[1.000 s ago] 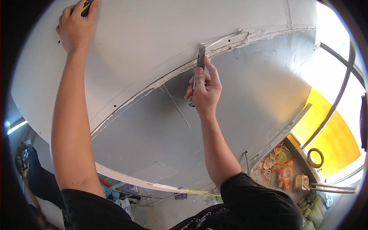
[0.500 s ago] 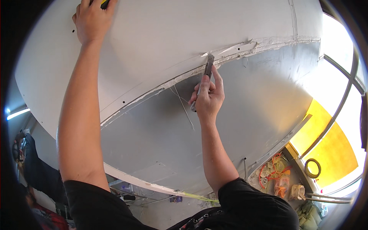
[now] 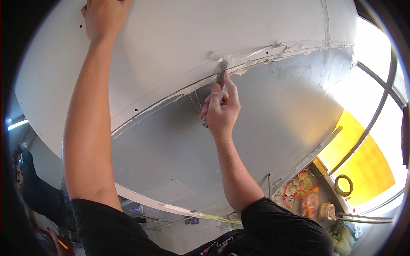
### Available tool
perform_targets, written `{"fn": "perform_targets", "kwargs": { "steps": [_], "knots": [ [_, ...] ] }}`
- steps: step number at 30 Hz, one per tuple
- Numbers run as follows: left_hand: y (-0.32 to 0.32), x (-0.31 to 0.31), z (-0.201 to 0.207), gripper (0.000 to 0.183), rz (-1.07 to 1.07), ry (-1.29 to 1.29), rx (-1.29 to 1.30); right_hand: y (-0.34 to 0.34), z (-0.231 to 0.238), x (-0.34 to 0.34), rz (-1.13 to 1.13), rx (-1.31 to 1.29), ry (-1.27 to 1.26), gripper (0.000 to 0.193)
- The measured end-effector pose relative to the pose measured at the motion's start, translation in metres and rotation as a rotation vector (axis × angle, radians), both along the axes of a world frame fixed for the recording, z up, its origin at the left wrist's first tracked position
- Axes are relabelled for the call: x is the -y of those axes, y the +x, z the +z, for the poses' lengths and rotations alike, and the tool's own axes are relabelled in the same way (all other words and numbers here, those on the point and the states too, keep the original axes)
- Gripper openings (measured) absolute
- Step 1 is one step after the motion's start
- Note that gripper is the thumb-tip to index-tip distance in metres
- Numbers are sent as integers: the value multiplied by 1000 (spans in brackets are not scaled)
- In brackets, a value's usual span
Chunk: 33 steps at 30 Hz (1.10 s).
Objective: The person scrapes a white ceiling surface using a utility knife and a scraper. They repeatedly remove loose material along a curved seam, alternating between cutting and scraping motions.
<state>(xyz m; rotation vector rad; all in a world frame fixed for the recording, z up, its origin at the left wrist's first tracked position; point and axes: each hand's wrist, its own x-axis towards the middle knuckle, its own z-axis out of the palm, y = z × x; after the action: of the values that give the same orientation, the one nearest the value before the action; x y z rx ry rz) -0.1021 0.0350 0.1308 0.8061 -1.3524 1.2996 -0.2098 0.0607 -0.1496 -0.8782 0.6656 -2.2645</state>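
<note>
Curled tight, the right hand (image 3: pixel 224 109) held a slim, metallic knife (image 3: pixel 221 78), thumb laid along its body, the wrist straight and the forearm rising steeply from a black sleeve (image 3: pixel 286 224). Reaching higher, the left hand (image 3: pixel 104 19) was cut off by the upper border of view, its arm nearly straight; whether its fingers gripped anything, I could not tell. Blurred at its tip, the knife pointed up to the lower edge of a smooth white panel (image 3: pixel 183 30), midway along a ragged seam (image 3: pixel 252 63) of crumbly, pale filler and lifted slivers. Beneath that edge spread a smooth grey surface (image 3: pixel 260 115), faintly scuffed. Past its lower right edge lay an orange-and-clear plastic bag (image 3: pixel 310 202) and a crumpled tan bag (image 3: pixel 327 211); farther off stood a glowing yellow sheet (image 3: pixel 363 158).
</note>
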Motion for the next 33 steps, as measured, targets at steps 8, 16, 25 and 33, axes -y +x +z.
{"fn": "perform_targets", "kwargs": {
  "steps": [8,16,25,33],
  "knots": [
    [11,8,8,38,25,-15,43,64,-20,-2,-123,-284,11,42],
    [16,8,5,38,-40,26,32,26,-44,-24,-97,-298,35,41],
    [10,5,6,38,-33,34,17,-39,-1,-6,-153,-141,42,44],
    [12,-1,5,36,-41,54,19,2,-1,-1,-123,-53,87,45]
  ]
}}
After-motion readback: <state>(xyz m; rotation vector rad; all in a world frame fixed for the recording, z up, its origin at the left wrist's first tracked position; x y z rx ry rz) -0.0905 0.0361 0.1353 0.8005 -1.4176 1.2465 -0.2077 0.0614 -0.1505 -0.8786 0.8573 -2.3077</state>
